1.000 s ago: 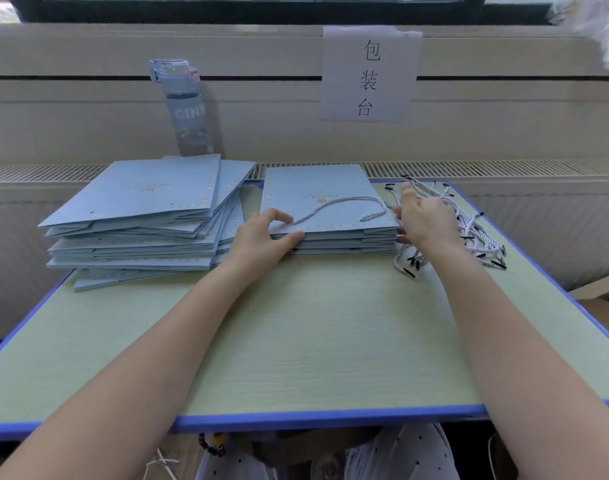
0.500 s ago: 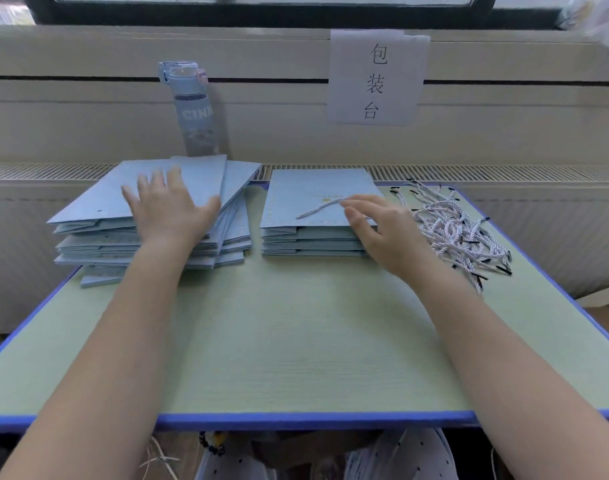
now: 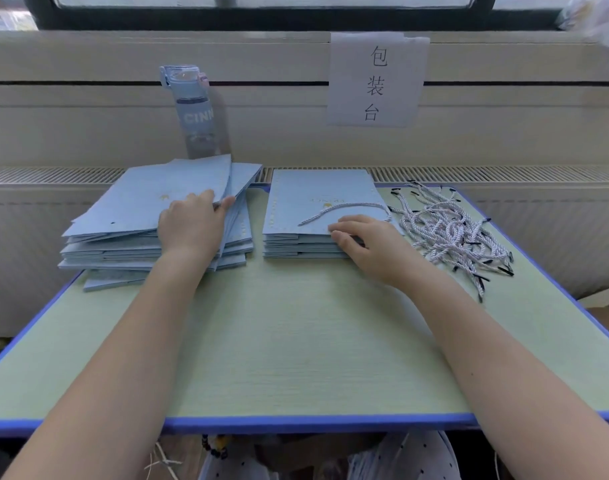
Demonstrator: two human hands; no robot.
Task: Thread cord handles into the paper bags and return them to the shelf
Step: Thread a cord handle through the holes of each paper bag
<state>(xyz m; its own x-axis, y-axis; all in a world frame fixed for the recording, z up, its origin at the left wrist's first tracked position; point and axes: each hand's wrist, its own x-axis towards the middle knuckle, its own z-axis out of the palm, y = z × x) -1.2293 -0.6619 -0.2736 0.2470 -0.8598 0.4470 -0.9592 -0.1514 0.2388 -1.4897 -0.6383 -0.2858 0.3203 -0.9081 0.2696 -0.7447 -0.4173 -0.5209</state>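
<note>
Table [image 3: 296,358]: pale green top w/ wood grain, blue edge band, fills lower and mid frame. Behind it a cream wall panel [image 3: 88,133] w/ a slatted vent strip along its base; dark window frame across the top.

L stack of bags [image 3: 123,251], mid left: flat-folded light blue paper bags, loosely piled, edges fanned and askew. Top L bag [image 3: 140,206] sits tilted, its far right side raised off the pile; small gold mark near centre, a punched hole shows near its near-left edge.

R stack of bags [image 3: 317,192], centre: same blue bags, squared up neatly. Top bag has a row of pale dots along its left edge and gold print, upside down to the view, too small to read.

Cord pile [image 3: 448,233], mid right, just beside R stack: tangle of white-grey twisted cords w/ black tips.

Sign [image 3: 375,81], upper right of centre, on the wall: white sheet, black characters top to bottom 包装台.

Water bottle [image 3: 195,112], upper left of centre, upright behind L stack: clear blue, band reads "CINN", rest cut off.

L hand [image 3: 192,226]: fingers on top of the top L bag at its right edge, thumb hooked round that edge, so holding it.

R hand [image 3: 369,244]: bent fingers lie on near-right corner of R stack, thumb against the near edge; pinching or only resting, can't tell.

Cord handle [image 3: 344,211]: one cord arcs across the top bag of R stack, its right part ending by the R hand.
</note>
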